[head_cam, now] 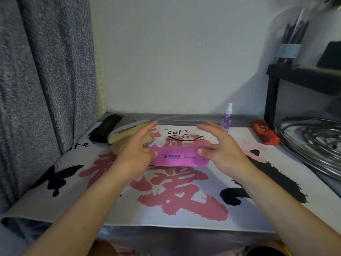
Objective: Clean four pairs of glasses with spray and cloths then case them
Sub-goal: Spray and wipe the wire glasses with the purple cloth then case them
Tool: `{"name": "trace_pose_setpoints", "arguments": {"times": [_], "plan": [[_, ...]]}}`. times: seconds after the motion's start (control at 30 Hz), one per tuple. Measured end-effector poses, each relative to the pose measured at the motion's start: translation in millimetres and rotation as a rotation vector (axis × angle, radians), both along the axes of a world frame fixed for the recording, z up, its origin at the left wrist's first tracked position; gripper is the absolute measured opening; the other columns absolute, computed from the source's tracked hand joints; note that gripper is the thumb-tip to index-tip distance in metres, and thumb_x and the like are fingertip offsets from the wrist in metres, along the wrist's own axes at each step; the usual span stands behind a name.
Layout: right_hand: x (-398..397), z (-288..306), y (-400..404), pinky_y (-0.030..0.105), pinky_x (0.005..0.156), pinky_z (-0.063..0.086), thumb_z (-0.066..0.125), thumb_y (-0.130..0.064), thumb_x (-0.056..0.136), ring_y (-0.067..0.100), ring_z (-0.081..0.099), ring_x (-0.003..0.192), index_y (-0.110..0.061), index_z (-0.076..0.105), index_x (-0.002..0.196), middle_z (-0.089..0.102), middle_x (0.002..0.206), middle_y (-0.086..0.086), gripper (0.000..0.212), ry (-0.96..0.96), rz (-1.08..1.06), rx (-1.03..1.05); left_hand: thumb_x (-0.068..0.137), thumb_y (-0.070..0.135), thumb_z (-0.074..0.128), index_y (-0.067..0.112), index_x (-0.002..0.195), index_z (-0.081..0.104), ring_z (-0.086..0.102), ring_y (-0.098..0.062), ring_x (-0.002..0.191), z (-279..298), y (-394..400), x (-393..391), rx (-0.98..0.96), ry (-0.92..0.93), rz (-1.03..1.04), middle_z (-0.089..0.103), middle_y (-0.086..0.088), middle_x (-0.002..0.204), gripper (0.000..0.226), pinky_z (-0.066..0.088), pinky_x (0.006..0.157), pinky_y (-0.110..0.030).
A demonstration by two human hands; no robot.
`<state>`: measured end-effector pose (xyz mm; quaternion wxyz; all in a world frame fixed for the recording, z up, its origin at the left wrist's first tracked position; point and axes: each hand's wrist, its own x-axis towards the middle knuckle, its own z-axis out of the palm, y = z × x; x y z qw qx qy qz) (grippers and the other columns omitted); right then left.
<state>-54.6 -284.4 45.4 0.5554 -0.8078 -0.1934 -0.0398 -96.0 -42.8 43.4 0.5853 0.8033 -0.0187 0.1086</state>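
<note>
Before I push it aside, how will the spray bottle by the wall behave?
The spray bottle stands upright, tall and narrow, so a push near its white top would probably tip it. It looks like small clear plastic, likely light. Being round, it may roll on the mat if it falls.

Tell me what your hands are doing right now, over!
Left hand and right hand pinch the ends of the purple cloth. Glasses lie folded just behind it, untouched. Spray bottle stands farther back. Nothing in the way.

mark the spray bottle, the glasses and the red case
spray bottle (pixel 227 118), head view, purple body.
glasses (pixel 185 137), head view, bridge.
red case (pixel 264 132), head view, top face.
</note>
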Motion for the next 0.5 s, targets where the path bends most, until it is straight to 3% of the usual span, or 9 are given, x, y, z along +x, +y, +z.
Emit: {"name": "trace_pose_setpoints", "arguments": {"times": [0.03, 0.07, 0.1, 0.17, 0.23, 0.37, 0.5], "plan": [[0.5, -1.0, 1.5, 0.024, 0.089, 0.057, 0.069, 0.008, 0.088, 0.009, 0.071, 0.102, -0.028, 0.067, 0.125, 0.055, 0.140, -0.016, 0.052, -0.020, 0.000, 0.001, 0.091, -0.013, 0.060, 0.048, 0.141, 0.051, 0.060, 0.000, 0.063, -0.4, -2.3, -0.3, 0.041, -0.020, 0.004, 0.052, 0.017, 0.140, 0.079, 0.047, 0.052, -0.016], [0.8, -1.7, 2.8, 0.027, 0.092, 0.057, 0.069, 0.009, 0.088, 0.006, 0.070, 0.102, -0.025, 0.072, 0.114, 0.066, 0.127, -0.014, 0.043, -0.034, -0.012, -0.006, 0.093, -0.013, 0.058, 0.045, 0.137, 0.056, 0.062, 0.000, 0.064, -1.6, -3.8, -0.2, 0.062, -0.036, -0.004, 0.053, 0.017, 0.139, 0.073, 0.045, 0.049, -0.014], [0.6, -2.3, 3.5, 0.026, 0.094, 0.056, 0.068, 0.009, 0.088, 0.001, 0.069, 0.100, -0.023, 0.075, 0.107, 0.072, 0.114, -0.013, 0.038, -0.046, -0.031, -0.018, 0.093, -0.013, 0.057, 0.042, 0.131, 0.062, 0.067, 0.000, 0.075, -2.7, -4.8, 0.0, 0.075, -0.054, -0.008, 0.056, 0.016, 0.140, 0.067, 0.047, 0.052, -0.014], [0.9, -3.2, 3.5, 0.022, 0.092, 0.056, 0.069, 0.008, 0.089, -0.003, 0.069, 0.094, -0.022, 0.075, 0.102, 0.076, 0.101, -0.012, 0.033, -0.062, -0.068, -0.041, 0.092, -0.013, 0.059, 0.039, 0.114, 0.069, 0.069, -0.002, 0.101, -4.1, -6.0, -0.1, 0.093, -0.086, 0.023, 0.066, 0.018, 0.127, 0.058, 0.056, 0.071, -0.019], [1.8, -4.2, 3.0, 0.021, 0.090, 0.056, 0.070, 0.007, 0.088, -0.003, 0.069, 0.093, -0.019, 0.075, 0.107, 0.075, 0.100, -0.012, 0.033, -0.063, -0.088, -0.068, 0.091, -0.011, 0.062, 0.040, 0.103, 0.068, 0.068, 0.001, 0.104, -4.9, -5.0, 0.2, 0.116, -0.093, 0.071, 0.071, 0.018, 0.111, 0.053, 0.057, 0.086, -0.023], [3.8, -5.1, 2.2, 0.021, 0.087, 0.056, 0.074, 0.004, 0.086, 0.000, 0.069, 0.093, -0.020, 0.074, 0.114, 0.074, 0.103, -0.015, 0.037, -0.035, -0.093, -0.134, 0.088, -0.010, 0.067, 0.034, 0.099, 0.071, 0.069, -0.001, 0.101, -4.3, -2.7, 0.8, 0.100, -0.058, 0.067, 0.072, 0.015, 0.108, 0.046, 0.057, 0.088, -0.022], [7.0, -4.8, 2.7, 0.015, 0.083, 0.055, 0.073, 0.006, 0.086, -0.001, 0.068, 0.093, -0.019, 0.075, 0.110, 0.074, 0.106, -0.012, 0.035, -0.036, -0.117, -0.145, 0.085, -0.009, 0.072, 0.022, 0.096, 0.074, 0.073, -0.008, 0.090, 0.3, -0.7, -1.3, 0.098, 0.023, 0.059, 0.075, 0.005, 0.097, 0.032, 0.057, 0.075, -0.015]]}}
